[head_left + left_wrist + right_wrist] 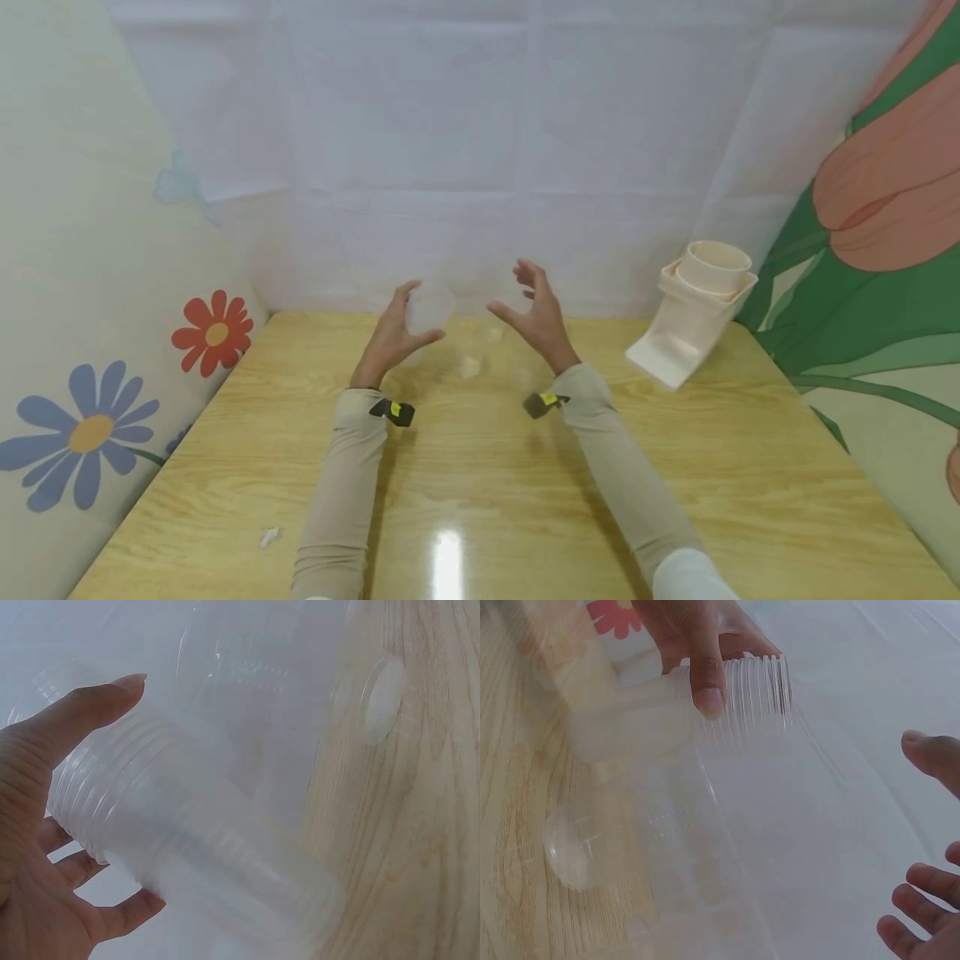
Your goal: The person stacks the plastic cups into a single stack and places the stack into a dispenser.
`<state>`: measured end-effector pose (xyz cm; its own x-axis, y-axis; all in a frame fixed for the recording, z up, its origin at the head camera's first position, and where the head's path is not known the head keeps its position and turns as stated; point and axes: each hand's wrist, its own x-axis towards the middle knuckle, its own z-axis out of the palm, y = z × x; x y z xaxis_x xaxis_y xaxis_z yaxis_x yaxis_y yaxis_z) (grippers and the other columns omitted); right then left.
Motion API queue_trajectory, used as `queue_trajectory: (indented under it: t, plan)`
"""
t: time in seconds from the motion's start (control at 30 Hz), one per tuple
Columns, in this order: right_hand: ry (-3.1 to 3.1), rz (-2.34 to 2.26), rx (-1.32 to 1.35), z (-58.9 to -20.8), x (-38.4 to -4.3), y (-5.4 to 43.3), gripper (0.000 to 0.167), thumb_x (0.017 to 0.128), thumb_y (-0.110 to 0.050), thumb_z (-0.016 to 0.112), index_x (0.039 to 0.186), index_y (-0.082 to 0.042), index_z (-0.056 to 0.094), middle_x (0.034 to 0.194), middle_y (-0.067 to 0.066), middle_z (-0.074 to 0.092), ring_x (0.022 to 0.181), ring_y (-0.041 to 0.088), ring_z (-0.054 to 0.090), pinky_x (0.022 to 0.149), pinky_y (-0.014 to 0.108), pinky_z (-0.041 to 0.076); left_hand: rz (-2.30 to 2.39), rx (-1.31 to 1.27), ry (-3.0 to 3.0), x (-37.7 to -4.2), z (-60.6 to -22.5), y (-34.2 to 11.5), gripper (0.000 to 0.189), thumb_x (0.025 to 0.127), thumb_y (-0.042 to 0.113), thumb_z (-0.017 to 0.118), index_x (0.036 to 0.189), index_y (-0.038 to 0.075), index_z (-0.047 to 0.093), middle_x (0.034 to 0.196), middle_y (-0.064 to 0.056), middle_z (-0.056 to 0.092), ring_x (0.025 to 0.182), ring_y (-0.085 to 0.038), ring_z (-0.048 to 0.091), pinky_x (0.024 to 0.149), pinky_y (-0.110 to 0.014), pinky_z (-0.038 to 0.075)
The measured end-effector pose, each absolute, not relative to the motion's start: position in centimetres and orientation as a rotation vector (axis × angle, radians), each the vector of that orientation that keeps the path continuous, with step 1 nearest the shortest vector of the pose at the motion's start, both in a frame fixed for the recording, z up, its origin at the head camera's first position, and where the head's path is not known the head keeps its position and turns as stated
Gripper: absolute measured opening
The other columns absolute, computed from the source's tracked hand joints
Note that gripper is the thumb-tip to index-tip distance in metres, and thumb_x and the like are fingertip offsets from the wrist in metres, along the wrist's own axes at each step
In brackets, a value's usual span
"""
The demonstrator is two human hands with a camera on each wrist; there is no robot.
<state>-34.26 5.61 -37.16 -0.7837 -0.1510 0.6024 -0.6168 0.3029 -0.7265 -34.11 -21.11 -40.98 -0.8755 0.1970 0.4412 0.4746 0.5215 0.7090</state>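
My left hand point(387, 337) grips a stack of clear plastic cups point(180, 817) around its ribbed rim end, thumb on one side and fingers on the other. The stack lies tilted, its closed end pointing down toward the table in the left wrist view. My right hand point(538, 321) is raised to the right with nothing in it, thumb and fingers spread apart. Between the hands, clear plastic cups point(574, 851) stand on the table; they are so see-through that their number and outlines are hard to tell.
At the back right of the wooden table point(480, 467) stands a cream-coloured holder point(686, 312) with a round ring on top and a flat foot. A small white scrap point(268, 537) lies at the front left. White cloth point(420, 150) hangs behind the table.
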Motion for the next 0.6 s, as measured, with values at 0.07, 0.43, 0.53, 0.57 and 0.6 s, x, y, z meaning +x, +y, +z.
queue_trajectory:
  t: [0.07, 0.43, 0.53, 0.57, 0.6]
  plan:
    - [-2.154, 1.489, 0.681, -37.2, -34.2, 5.9, 0.082, 0.083, -0.011, 0.083, 0.148, 0.003, 0.035, 0.143, 0.027, 0.047, 0.13, 0.042, 0.046, 0.107, 0.05, 0.039, -1.29, -0.561, -2.46, -34.2, -41.0, -21.0, 0.095, 0.081, 0.025, 0.086, 0.155, 0.011, 0.027, 0.147, -0.028, 0.042, 0.123, -0.046, 0.05, 0.093, -0.063, 0.045]
    - [-2.178, 1.475, 0.658, -37.8, -34.3, 6.7, 0.083, 0.083, -0.013, 0.083, 0.149, 0.003, 0.034, 0.143, 0.026, 0.048, 0.13, 0.041, 0.047, 0.106, 0.054, 0.039, -1.292, -0.573, -2.469, -34.2, -41.0, -21.1, 0.097, 0.083, 0.03, 0.084, 0.156, 0.012, 0.024, 0.149, -0.027, 0.04, 0.127, -0.046, 0.048, 0.094, -0.064, 0.045]
    - [-2.191, 1.48, 0.65, -38.0, -34.1, 6.7, 0.083, 0.084, -0.014, 0.082, 0.149, 0.002, 0.034, 0.143, 0.026, 0.048, 0.131, 0.041, 0.046, 0.106, 0.052, 0.039, -1.287, -0.576, -2.472, -34.2, -41.0, -21.2, 0.097, 0.083, 0.03, 0.084, 0.156, 0.011, 0.023, 0.15, -0.028, 0.038, 0.13, -0.047, 0.046, 0.095, -0.064, 0.044]
    - [-2.191, 1.486, 0.648, -38.1, -34.1, 6.7, 0.083, 0.084, -0.013, 0.082, 0.149, 0.003, 0.033, 0.143, 0.027, 0.048, 0.131, 0.042, 0.046, 0.107, 0.052, 0.039, -1.288, -0.574, -2.471, -34.2, -41.1, -21.2, 0.097, 0.083, 0.029, 0.084, 0.156, 0.011, 0.023, 0.151, -0.027, 0.038, 0.131, -0.047, 0.045, 0.096, -0.064, 0.043]
    - [-2.19, 1.492, 0.647, -38.2, -34.1, 6.8, 0.083, 0.084, -0.013, 0.082, 0.149, 0.003, 0.033, 0.143, 0.027, 0.048, 0.131, 0.042, 0.046, 0.106, 0.053, 0.038, -1.286, -0.573, -2.473, -34.1, -41.1, -21.2, 0.097, 0.083, 0.03, 0.084, 0.156, 0.011, 0.023, 0.151, -0.027, 0.037, 0.132, -0.047, 0.043, 0.097, -0.064, 0.043]
